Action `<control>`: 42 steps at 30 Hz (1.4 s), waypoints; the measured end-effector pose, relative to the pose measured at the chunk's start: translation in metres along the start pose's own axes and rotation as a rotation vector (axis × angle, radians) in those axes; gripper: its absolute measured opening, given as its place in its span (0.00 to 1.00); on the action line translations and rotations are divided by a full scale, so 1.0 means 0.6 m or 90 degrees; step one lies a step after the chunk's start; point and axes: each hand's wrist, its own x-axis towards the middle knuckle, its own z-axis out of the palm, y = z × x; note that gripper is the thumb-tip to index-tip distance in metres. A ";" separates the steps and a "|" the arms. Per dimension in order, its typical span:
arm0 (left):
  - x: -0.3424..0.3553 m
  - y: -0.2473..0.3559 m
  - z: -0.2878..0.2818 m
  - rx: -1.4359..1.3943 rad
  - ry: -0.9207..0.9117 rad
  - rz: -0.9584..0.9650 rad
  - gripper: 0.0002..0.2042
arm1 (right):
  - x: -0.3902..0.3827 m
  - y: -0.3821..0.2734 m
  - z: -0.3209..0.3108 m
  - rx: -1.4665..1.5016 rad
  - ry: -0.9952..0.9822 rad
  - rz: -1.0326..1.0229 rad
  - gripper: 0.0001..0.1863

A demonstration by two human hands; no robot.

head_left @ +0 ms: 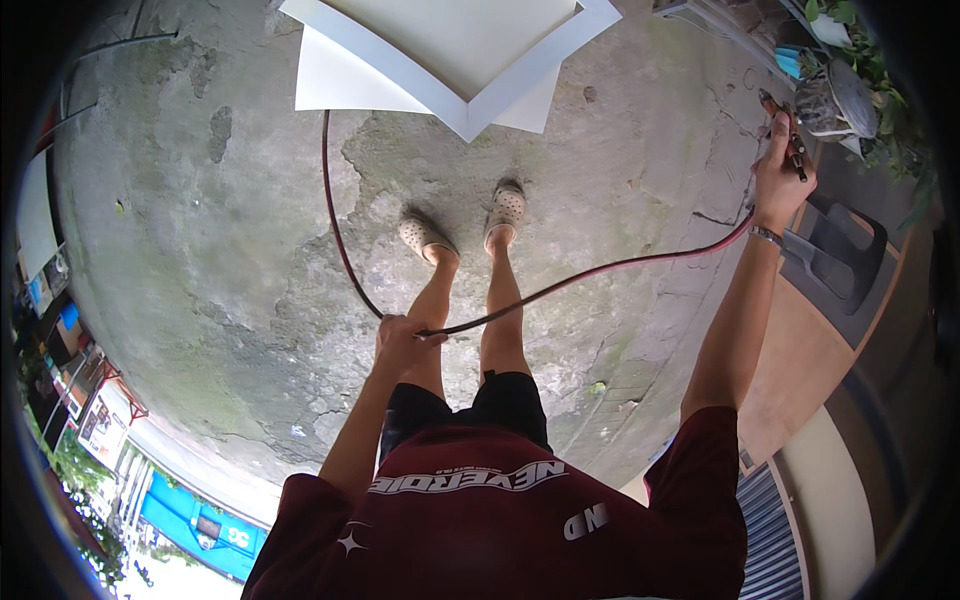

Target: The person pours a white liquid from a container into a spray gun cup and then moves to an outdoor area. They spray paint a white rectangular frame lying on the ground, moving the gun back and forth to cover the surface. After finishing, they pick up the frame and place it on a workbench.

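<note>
My right hand (782, 185) is raised at the right, fingers wrapped round what looks like a small spray gun (796, 145), dark metal with orange-brown parts. A dark red hose (600, 268) runs from beside that wrist in a sagging curve across my legs. My left hand (405, 342) is closed on the hose in front of my left thigh. Beyond it, the hose bends up and passes out of sight behind a white panel. Ahead of my feet is a white, frame-like piece (468, 115) with a corner toward me, over a white sheet (345, 80).
Worn, patchy concrete floor (230, 260) lies under me. To the right are a grey plastic chair (845, 255), a wooden board (810, 350) and a rounded grey pot (835, 100) beside green plants. A blue vehicle (200, 525) shows at the lower left, with clutter along the left edge.
</note>
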 end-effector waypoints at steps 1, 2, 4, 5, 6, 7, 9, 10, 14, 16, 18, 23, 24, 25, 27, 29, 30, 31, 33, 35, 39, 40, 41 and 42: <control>0.017 0.007 -0.016 -0.001 -0.029 -0.062 0.18 | 0.007 0.001 0.009 0.015 -0.012 0.004 0.23; 0.025 0.023 -0.024 0.025 0.003 -0.044 0.18 | 0.016 0.000 0.017 0.030 -0.023 0.008 0.23; 0.054 0.046 -0.044 0.051 0.056 -0.006 0.19 | 0.038 0.009 0.031 0.013 -0.011 0.008 0.21; 0.067 0.053 -0.046 0.045 0.072 0.007 0.19 | 0.050 0.015 0.036 0.018 -0.006 -0.018 0.20; 0.072 0.056 -0.048 0.045 0.093 0.008 0.19 | 0.056 0.015 0.055 0.033 -0.008 -0.042 0.19; 0.080 0.058 -0.049 0.048 0.098 0.005 0.19 | 0.059 0.014 0.067 0.048 -0.009 -0.066 0.19; 0.095 0.055 -0.049 0.051 0.103 -0.002 0.20 | 0.053 0.010 0.086 0.081 -0.046 -0.017 0.17; 0.099 0.050 -0.045 0.054 0.112 0.005 0.20 | 0.049 0.009 0.094 0.083 -0.059 -0.008 0.17; 0.090 0.046 -0.048 0.046 0.119 -0.012 0.20 | 0.017 0.024 0.130 0.070 -0.055 -0.117 0.16; 0.086 0.036 -0.052 0.063 0.117 0.005 0.20 | -0.012 0.021 0.132 0.079 -0.123 -0.045 0.19; 0.079 0.025 -0.057 0.073 0.116 0.014 0.20 | -0.043 0.008 0.130 0.052 -0.160 -0.031 0.20; 0.060 -0.007 -0.075 0.082 0.114 0.013 0.20 | -0.130 -0.028 0.128 0.228 -0.199 -0.015 0.14; 0.056 -0.010 -0.082 0.082 0.121 0.018 0.21 | -0.146 -0.033 0.123 0.217 -0.222 0.005 0.14; 0.052 -0.014 -0.087 0.081 0.117 0.012 0.21 | -0.160 -0.041 0.117 0.205 -0.244 0.027 0.13; 0.047 -0.025 -0.094 0.076 0.107 0.005 0.21 | -0.186 -0.064 0.104 0.191 -0.273 0.003 0.12; 0.042 -0.040 -0.100 0.089 0.103 0.024 0.22 | -0.211 -0.079 0.099 0.214 -0.287 -0.011 0.12; 0.040 -0.044 -0.104 0.093 0.104 0.028 0.22 | -0.226 -0.076 0.100 0.207 -0.298 -0.001 0.12; 0.038 -0.048 -0.107 0.098 0.105 0.032 0.22 | -0.240 -0.074 0.101 0.226 -0.304 0.011 0.13; 0.034 -0.056 -0.114 0.107 0.096 0.035 0.22 | -0.269 -0.083 0.102 0.262 -0.318 0.036 0.13; 0.030 -0.062 -0.118 0.115 0.095 0.042 0.22 | -0.289 -0.097 0.093 0.239 -0.364 0.040 0.14; 0.022 -0.073 -0.127 0.130 0.088 0.049 0.22 | -0.331 -0.118 0.089 0.232 -0.406 0.019 0.13; 0.020 -0.075 -0.129 0.134 0.082 0.045 0.21 | -0.339 -0.129 0.087 0.236 -0.410 0.007 0.13; 0.019 -0.076 -0.130 0.136 0.078 0.043 0.21 | -0.348 -0.140 0.084 0.240 -0.415 -0.006 0.13; 0.019 -0.077 -0.132 0.137 0.074 0.043 0.21 | -0.359 -0.149 0.080 0.264 -0.419 0.021 0.13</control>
